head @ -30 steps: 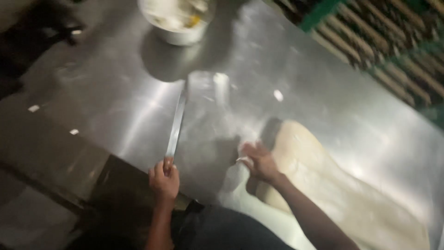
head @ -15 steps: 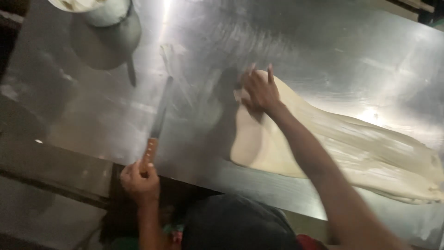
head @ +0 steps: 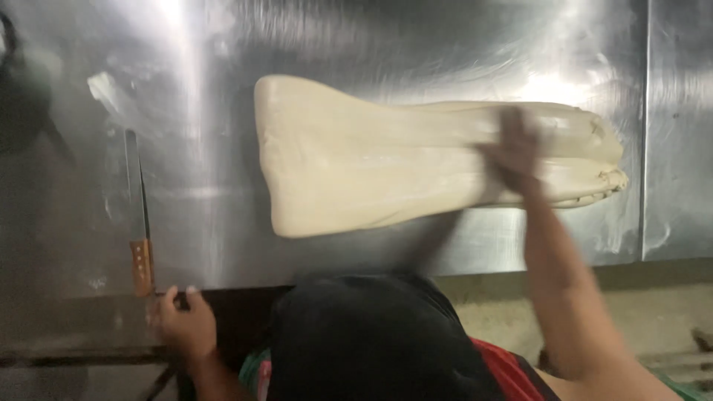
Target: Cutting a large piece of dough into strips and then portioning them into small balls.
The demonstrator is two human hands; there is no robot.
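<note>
Long slab of pale dough (head: 386,160) lies across the centre of the frame on a stainless steel table (head: 445,44), wide and squared at its left end, narrowing into layered folds at the right.

Right hand (head: 512,160) is on top of the dough toward its right end, blurred; it looks flat and spread, but whether it presses or pinches a fold I cannot tell.

Left hand (head: 182,323) sits at the table's near edge, lower left, fingers curled loosely over the lip, holding nothing. Just above it lies a long knife (head: 137,215) with a wooden handle, blade pointing up the frame, handle end close to the edge.

Risks, as judged: the knife handle is near the edge and near the left hand, so a bump could send it off the table. A hard pull on the thin folded end could tear the dough.

Surface: brushed steel, strong glare upper centre, a floury smear near the knife tip, a panel seam at right. Bare dull floor below at lower right.
</note>
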